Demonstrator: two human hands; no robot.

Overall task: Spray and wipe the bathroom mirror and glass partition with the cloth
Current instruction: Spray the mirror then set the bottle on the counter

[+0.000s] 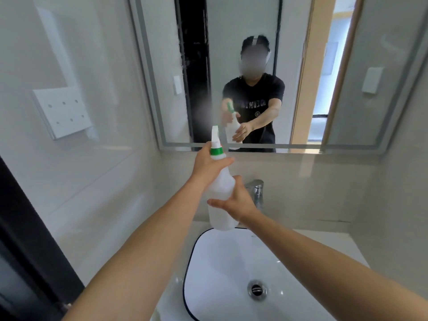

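Translucent white plastic makes up the one spray bottle (221, 193), held upright at the middle of the view above the basin, its white nozzle and green collar pointing at the mirror (231, 42) toward 12 o'clock. Two hands are on it. The left hand (209, 164) is wrapped around the neck just under the collar, fingers curled round it; whether a finger sits on the trigger cannot be told. The right hand (236, 200) cups the lower body of the bottle from the 3 o'clock side, thumb and fingers curved around it. A pale patch of mist (203, 112) hangs in front of the glass at 11 o'clock from the nozzle. The mirror shows the person in a black shirt with the same bottle between both hands.

One chrome faucet (257, 191) stands just at 3 o'clock of the bottle, behind the right hand. One white sink (231, 262) lies at 6 o'clock, with one round metal drain (256, 288) in its floor. One white wall plate (62, 112) sits on the tiled wall at 9 o'clock. No cloth is in view.
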